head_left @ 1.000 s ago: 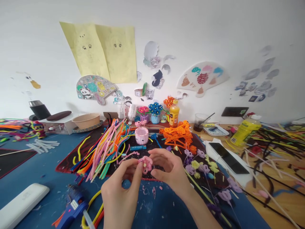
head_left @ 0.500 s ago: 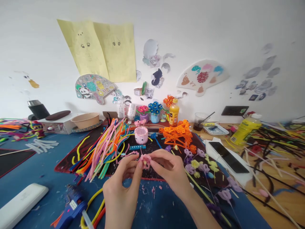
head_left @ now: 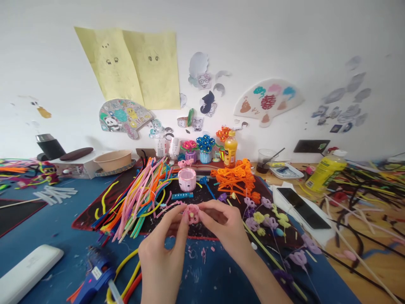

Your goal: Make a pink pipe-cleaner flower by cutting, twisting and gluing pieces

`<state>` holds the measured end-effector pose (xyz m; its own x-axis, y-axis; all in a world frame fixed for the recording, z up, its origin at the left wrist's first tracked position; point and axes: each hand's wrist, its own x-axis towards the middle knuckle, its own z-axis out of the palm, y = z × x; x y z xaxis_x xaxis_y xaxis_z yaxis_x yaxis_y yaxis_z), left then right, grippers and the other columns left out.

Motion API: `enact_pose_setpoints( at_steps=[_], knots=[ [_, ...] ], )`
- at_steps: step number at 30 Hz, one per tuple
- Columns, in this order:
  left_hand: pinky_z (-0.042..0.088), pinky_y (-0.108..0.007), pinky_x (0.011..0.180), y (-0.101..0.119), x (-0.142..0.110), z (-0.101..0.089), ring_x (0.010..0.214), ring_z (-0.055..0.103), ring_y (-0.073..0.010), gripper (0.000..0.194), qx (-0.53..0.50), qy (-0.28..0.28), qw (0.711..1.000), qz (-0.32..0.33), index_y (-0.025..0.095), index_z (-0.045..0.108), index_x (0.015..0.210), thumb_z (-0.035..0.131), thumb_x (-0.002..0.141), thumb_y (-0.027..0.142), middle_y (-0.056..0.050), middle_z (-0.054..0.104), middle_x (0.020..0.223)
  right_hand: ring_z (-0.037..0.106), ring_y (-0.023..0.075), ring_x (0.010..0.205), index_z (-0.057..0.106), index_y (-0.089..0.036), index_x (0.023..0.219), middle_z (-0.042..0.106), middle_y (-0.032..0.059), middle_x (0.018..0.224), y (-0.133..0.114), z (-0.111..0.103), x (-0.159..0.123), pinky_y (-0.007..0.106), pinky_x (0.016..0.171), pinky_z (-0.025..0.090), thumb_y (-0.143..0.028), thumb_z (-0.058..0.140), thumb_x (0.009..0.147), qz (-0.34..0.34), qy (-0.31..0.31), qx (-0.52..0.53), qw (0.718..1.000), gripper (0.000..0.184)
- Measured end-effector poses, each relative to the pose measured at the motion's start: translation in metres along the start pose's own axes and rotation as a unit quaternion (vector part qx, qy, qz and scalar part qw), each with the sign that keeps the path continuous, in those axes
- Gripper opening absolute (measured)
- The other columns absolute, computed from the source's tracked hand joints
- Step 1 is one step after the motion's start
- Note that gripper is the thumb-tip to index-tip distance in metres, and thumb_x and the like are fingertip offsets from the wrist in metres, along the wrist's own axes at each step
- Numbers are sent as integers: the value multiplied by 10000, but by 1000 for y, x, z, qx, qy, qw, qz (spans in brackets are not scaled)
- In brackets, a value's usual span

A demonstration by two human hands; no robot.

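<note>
A small pink pipe-cleaner flower (head_left: pixel 192 214) with a pale yellow centre is held up over the dark mat, facing me. My left hand (head_left: pixel 167 240) pinches its left side between thumb and forefinger. On the other side, my right hand (head_left: pixel 224 230) grips the petals with thumb and fingertips. The remaining fingers of both hands curl behind, and the flower's back is hidden. Just beyond the hands stands a pink pipe-cleaner pot (head_left: pixel 187 180) with a small face, and a teal strip (head_left: pixel 182 195) lies in front of it.
Loose coloured pipe cleaners (head_left: pixel 136 198) lie left, with a blue glue gun (head_left: pixel 96 276) nearer me. Orange flowers (head_left: pixel 236 179) and purple and yellow flowers (head_left: pixel 259 217) spread to the right, beside a phone (head_left: pixel 303 207). A juice bottle (head_left: pixel 230 150) stands at the back.
The pink flower has tilted slightly between my fingertips, and my fingers have shifted a little. Both hands keep their hold on it; the things on the table stay put.
</note>
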<state>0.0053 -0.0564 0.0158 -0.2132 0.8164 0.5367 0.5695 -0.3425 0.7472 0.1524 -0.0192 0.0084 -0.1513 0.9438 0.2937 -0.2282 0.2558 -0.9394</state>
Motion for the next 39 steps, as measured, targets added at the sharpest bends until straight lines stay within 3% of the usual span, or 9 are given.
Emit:
enact_pose_setpoints(
  at_steps=[12,20,28,31,34,39],
  knots=[
    [568,-199,684,5,0,-1,681,703,-123,198,34,21,998,39,254,707,1009,626,845,329,10,756,931,621,145,744,708,-201,868,644,21,838,-3,0,-1,243,685,511,-271,673,837,-25,-15,-11,1000,84],
    [570,-169,677,6,0,-2,719,714,-120,151,-4,1,1000,14,250,698,951,624,844,326,32,756,869,587,136,727,692,-196,836,631,14,817,-3,-2,-1,237,673,491,-293,663,843,-21,-24,-11,999,101],
    [588,-208,680,6,1,-2,714,717,-143,212,-24,-7,1000,-10,226,693,994,630,832,349,-1,756,894,621,141,716,685,-204,916,662,13,794,-4,-3,-1,251,694,504,-359,635,869,10,-35,9,999,169],
    [589,-214,676,7,2,-3,699,715,-146,222,-21,-1,1000,-12,224,691,997,624,833,358,-3,752,860,629,145,751,686,-223,1015,676,19,852,-7,-6,1,270,743,504,-359,581,908,-1,-41,-20,999,203],
    [587,-210,665,6,2,-4,682,712,-144,229,-16,-4,1000,-15,225,689,1002,617,837,367,-4,748,834,620,159,800,687,-244,1060,685,27,956,-8,-8,3,276,744,493,-342,654,864,-22,-62,-85,994,222],
    [584,-204,642,6,3,-6,678,713,-145,233,-9,-27,1000,-5,235,688,1012,605,845,373,-2,749,841,609,185,781,740,-230,890,708,41,891,-3,-9,4,292,698,480,-393,685,833,-93,-56,-175,979,181]
  ],
)
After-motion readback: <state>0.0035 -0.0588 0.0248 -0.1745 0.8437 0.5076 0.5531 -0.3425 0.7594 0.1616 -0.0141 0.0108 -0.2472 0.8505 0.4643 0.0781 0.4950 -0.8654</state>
